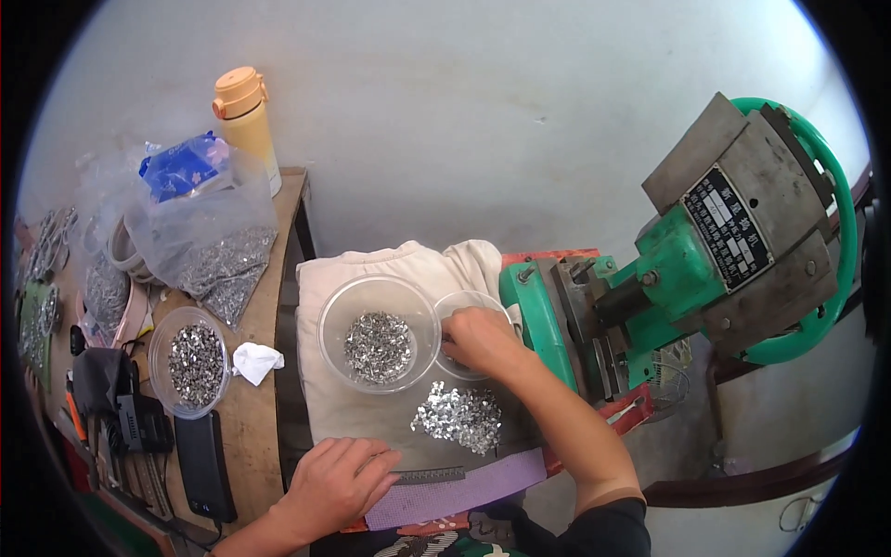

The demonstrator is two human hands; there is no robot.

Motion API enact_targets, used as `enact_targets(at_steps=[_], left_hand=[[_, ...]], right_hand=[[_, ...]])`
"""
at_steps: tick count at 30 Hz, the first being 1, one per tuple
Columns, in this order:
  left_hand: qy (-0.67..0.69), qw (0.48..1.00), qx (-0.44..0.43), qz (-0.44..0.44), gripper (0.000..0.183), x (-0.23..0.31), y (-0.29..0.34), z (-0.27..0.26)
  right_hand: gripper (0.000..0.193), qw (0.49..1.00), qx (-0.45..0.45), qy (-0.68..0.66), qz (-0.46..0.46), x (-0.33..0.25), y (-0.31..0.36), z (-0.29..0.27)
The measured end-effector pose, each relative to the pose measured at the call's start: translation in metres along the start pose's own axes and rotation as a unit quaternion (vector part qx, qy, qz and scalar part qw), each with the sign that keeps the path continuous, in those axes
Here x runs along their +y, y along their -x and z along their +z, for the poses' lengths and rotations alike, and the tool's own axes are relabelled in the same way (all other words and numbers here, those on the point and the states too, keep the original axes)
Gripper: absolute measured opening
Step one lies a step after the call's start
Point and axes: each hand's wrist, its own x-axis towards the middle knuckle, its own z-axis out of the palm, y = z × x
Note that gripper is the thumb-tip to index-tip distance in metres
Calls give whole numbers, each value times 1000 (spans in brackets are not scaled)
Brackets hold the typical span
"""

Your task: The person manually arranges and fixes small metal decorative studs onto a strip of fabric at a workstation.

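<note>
My right hand (481, 342) reaches down into a small clear plastic tub (461, 302). Its fingers are curled, and the fingertips are hidden, so whatever they hold cannot be made out. Left of it stands a larger round clear tub (327, 345) with small silvery metal pieces (379, 347) in its bottom. In front of the tubs, a loose heap of shiny metal pieces (457, 417) lies on the cloth-covered surface (325, 408). My left hand (342, 480) is at the near edge beside a purple strip (445, 497), fingers loosely stretched, nothing held.
A green hand press (682, 251) with a large wheel stands on the right. On the wooden table (251, 408) at left are a bowl of metal pieces (195, 365), plastic bags of parts (223, 269), a crumpled tissue (257, 363), a black phone-like slab (205, 464) and a yellow bottle (249, 130).
</note>
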Motion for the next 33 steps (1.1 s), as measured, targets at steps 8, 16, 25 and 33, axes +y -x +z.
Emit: enact_targets(at_steps=[8,16,25,33], left_hand=[[2,1000,11,25,29,7,-14,-3],[13,998,41,46,25,9,-41,1],[44,994,78,63,20,12,-79,5],[96,980,164,58,14,5,-117,17]], right_hand=[[14,999,-28,18,-6,-5,-6,-4],[12,999,-48,-13,0,3,-8,4],[13,997,-40,-57,-17,10,-2,7],[20,961,62,-260,64,17,27,-19]])
